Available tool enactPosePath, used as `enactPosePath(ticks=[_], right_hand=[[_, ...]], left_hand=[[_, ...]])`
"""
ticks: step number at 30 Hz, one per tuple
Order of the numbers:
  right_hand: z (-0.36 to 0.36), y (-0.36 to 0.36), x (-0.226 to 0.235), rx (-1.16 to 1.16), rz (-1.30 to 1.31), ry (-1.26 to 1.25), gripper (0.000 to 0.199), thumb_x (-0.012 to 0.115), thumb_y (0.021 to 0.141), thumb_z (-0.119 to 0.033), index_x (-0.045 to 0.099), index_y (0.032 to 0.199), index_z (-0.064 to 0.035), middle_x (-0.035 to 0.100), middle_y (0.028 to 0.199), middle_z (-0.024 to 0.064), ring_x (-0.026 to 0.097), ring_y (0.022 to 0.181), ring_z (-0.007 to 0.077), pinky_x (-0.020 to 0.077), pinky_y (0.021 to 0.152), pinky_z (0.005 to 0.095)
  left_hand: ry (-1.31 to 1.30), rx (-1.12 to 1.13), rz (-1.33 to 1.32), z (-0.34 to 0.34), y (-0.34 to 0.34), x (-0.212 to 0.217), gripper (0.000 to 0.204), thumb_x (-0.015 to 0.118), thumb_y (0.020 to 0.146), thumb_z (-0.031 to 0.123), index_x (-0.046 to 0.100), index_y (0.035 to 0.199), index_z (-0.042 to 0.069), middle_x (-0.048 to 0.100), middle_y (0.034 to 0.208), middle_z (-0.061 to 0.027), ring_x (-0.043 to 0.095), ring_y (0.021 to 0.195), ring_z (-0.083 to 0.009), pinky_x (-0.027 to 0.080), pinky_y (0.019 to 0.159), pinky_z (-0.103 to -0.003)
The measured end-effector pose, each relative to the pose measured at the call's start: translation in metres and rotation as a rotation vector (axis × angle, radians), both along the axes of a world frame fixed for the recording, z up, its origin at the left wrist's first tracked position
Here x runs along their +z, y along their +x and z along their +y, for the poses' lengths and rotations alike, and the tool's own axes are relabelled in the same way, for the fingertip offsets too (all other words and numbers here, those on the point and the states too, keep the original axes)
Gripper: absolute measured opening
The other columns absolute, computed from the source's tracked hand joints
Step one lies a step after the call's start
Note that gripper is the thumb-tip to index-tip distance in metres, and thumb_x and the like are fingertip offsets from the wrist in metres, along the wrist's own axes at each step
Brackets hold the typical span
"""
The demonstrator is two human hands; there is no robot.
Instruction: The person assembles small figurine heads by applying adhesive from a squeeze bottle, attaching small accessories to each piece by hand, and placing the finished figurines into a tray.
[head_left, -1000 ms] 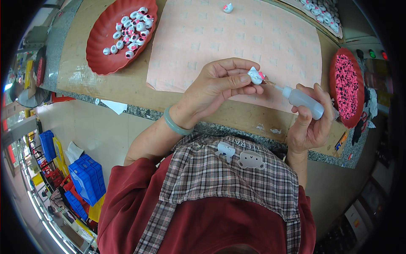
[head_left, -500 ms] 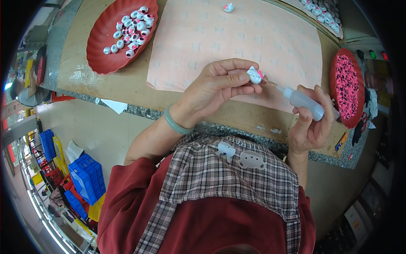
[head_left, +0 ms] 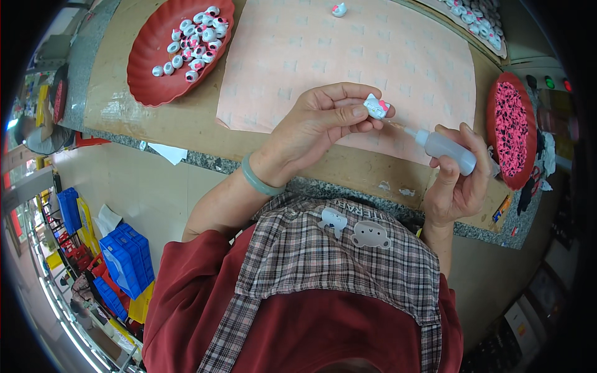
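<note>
figurine: small white cat-head piece w/ pink bow (head_left: 376,106), pinched in left hand (head_left: 323,127) over the pink paper sheet (head_left: 348,56), above the bench.
left fingers: thumb + forefinger tips (head_left: 359,112) closed narrow on the piece, other fingers curled behind.
bottle: small clear squeeze bottle w/ thin nozzle (head_left: 444,148), in right hand (head_left: 457,183); fingers wrapped round its body, tip aimed at the piece, just short of it.
handling: piece prob. light, hard, smooth plastic, so slippery & easy to drop; best held by the sides, bow face left open. Bottle soft-walled, gentle squeeze only.
vs 0.5 s ago: nozzle tip was at the piece, now a small gap; left-hand pinch unchanged.
nearby: red tray of white pieces (head_left: 180,50) far left; red tray of pink bits (head_left: 511,133) at right; one lone piece (head_left: 339,9) top of sheet.
</note>
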State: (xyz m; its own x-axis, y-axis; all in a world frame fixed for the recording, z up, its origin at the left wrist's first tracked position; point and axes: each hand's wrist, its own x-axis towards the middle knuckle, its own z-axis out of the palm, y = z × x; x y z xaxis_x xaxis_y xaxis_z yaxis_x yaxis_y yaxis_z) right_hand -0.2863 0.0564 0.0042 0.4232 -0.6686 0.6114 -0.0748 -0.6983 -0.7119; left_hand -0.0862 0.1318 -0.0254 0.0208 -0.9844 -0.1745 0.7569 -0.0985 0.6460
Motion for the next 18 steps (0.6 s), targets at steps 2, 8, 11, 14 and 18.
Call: enactPosePath(ticks=[2,8,11,14,18], right_hand=[[-0.0006,0.0024,0.0,-0.014,0.009,-0.018,0.036,0.053,0.094,-0.019,0.047,0.12,0.0053,0.063,0.095,0.0202,0.057,0.07,0.0141,0.046,0.058,0.0216],[-0.0004,0.0035,-0.003,-0.009,-0.037,-0.007,0.037,0.053,0.094,-0.02,0.047,0.121,0.005,0.063,0.095,0.0204,0.057,0.07,0.0148,0.0459,0.058,0.0221],[0.0003,0.003,-0.0031,-0.015,-0.038,-0.006,0.038,0.054,0.094,-0.02,0.047,0.121,0.0049,0.062,0.096,0.0204,0.057,0.07,0.0152,0.0459,0.058,0.0223],[0.0009,0.0035,-0.0032,-0.021,-0.029,0.004,0.038,0.053,0.094,-0.02,0.047,0.121,0.0046,0.062,0.095,0.0202,0.057,0.07,0.0153,0.0458,0.058,0.0226],[-0.0013,0.002,-0.0052,-0.009,-0.034,0.005,0.038,0.054,0.094,-0.021,0.047,0.121,0.0045,0.062,0.094,0.0198,0.057,0.07,0.0154,0.0454,0.057,0.0226]], left_hand=[[0.005,-0.014,0.014,-0.0002,-0.001,-0.0013,0.03,0.056,0.09,0.008,0.055,0.119,-0.002,0.061,0.111,-0.0206,0.062,0.099,-0.0184,0.05,0.088,-0.026],[-0.002,-0.033,0.02,0.0014,-0.0018,-0.0014,0.03,0.056,0.09,0.007,0.055,0.118,-0.002,0.061,0.112,-0.0207,0.062,0.1,-0.0191,0.051,0.088,-0.026],[0.003,-0.035,0.023,0.0015,-0.002,-0.0008,0.029,0.056,0.09,0.006,0.055,0.118,-0.002,0.061,0.112,-0.0209,0.062,0.1,-0.0194,0.051,0.089,-0.026],[-0.009,-0.04,0.014,0.0011,-0.0016,-0.002,0.029,0.056,0.089,0.005,0.055,0.117,-0.002,0.061,0.112,-0.0208,0.062,0.101,-0.0194,0.051,0.089,-0.027],[0.001,-0.025,0.019,0.0008,-0.0014,-0.0028,0.029,0.056,0.089,0.004,0.055,0.117,-0.002,0.061,0.112,-0.0205,0.061,0.102,-0.0195,0.051,0.089,-0.027]])
